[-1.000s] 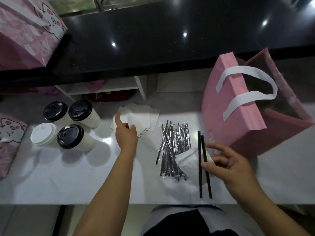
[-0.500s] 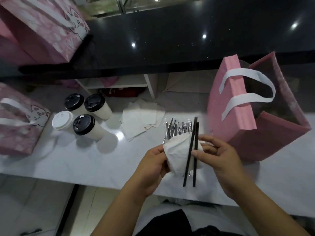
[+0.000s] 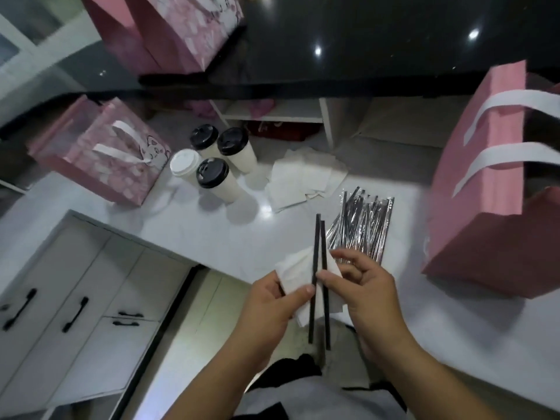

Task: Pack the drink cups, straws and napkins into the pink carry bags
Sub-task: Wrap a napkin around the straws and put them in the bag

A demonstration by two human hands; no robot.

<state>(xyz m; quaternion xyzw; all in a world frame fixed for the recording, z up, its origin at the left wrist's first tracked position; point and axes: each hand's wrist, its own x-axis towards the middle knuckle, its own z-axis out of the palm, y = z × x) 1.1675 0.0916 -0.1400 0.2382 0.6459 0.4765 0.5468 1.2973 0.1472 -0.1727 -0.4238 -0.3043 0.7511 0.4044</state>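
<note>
Two black straws (image 3: 319, 277) and a white napkin (image 3: 295, 275), now pinched together low in centre frame by left hand (image 3: 272, 307) and right hand (image 3: 368, 295), look ready for the open pink bag (image 3: 485, 207) at right.

Both hands (image 3: 318, 301) pinch napkin (image 3: 295, 275) and straws (image 3: 319, 268).

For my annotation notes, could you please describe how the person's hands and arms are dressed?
Both the left hand and the right hand are bare: no gloves, rings, watch or wristbands visible. Both forearms are uncovered, with no sleeves in view.
</note>
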